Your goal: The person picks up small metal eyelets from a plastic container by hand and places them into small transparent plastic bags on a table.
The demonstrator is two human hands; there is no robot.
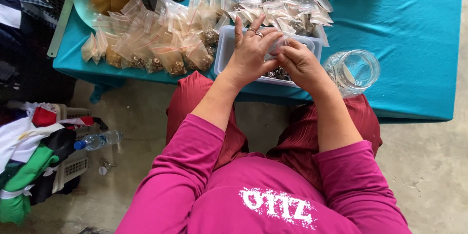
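Clear small bag (276, 44) pinched between left hand (251, 53), right hand (301, 64), above white tray (222, 48)

1. My left hand (252, 53) and my right hand (301, 63) meet above the tray (223, 48), which sits on the table (414, 29) near its front edge.
2. Between my fingers is a small clear bag (277, 44).
3. Small metal pieces (279, 74) lie in the tray, under my right hand.
4. A heap of filled bags (156, 39) lies on the table left of the tray; a second heap (287, 9) lies behind it.
5. A glass jar (355, 70) lies on its side just right of my right hand.
6. On the floor, down to my left, a plastic bottle (97, 140) lies beside a basket (73, 163) piled with clothes (27, 158).
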